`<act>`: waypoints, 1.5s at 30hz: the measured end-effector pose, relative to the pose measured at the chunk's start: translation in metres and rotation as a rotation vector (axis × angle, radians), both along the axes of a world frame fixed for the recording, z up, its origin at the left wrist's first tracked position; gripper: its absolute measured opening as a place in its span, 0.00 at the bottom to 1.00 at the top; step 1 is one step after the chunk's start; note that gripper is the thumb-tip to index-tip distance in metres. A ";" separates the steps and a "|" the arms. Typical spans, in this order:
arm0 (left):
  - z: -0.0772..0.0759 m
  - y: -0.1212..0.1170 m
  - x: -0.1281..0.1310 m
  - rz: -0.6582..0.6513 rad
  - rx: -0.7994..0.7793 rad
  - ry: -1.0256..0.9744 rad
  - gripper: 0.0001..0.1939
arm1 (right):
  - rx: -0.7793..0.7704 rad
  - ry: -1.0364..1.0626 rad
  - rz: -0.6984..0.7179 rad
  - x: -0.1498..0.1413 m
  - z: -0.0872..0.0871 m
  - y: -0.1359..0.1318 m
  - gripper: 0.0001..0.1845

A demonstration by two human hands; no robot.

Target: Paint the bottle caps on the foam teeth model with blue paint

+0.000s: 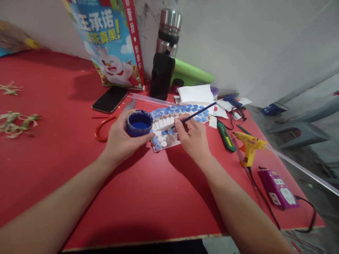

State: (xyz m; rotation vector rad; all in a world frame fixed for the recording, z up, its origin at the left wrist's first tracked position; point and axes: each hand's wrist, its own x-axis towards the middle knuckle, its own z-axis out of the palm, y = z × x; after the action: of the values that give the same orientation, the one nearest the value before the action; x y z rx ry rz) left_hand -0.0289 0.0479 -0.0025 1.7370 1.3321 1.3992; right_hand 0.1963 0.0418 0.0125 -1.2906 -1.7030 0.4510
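In my left hand [122,135] is a small round jar of blue paint [140,123], tilted so that its open mouth shows. The thumb of that hand reaches to the edge of a white craft piece [164,122] covered with rows of small round knobs. Many knobs are painted blue, while several near the front are white. My right hand [192,135] pinches a paintbrush [198,113] with a dark blue handle. Its tip points down at the front knobs; whether it touches them I cannot tell.
Scissors [102,128] and a phone [109,99] lie left of the craft piece. Behind stand a printed bag [113,46] and a steel flask [171,23]. A green cutter [226,137], a yellow glue gun [249,146] and a purple power socket [278,190] with cords lie right.
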 end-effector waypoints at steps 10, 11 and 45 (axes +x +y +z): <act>0.001 0.000 0.000 0.006 -0.024 -0.003 0.29 | 0.010 0.074 -0.039 -0.001 0.007 -0.003 0.12; 0.000 0.000 0.000 0.003 -0.026 -0.006 0.29 | 0.019 0.084 -0.043 -0.001 0.007 -0.003 0.12; -0.001 0.000 -0.001 -0.006 0.016 0.005 0.29 | 0.003 0.043 0.042 -0.010 0.002 -0.004 0.14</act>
State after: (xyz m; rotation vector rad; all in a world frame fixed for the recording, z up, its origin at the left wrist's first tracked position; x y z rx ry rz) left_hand -0.0298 0.0475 -0.0035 1.7546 1.3208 1.4070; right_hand 0.1862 0.0382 0.0145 -1.2365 -1.6965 0.4969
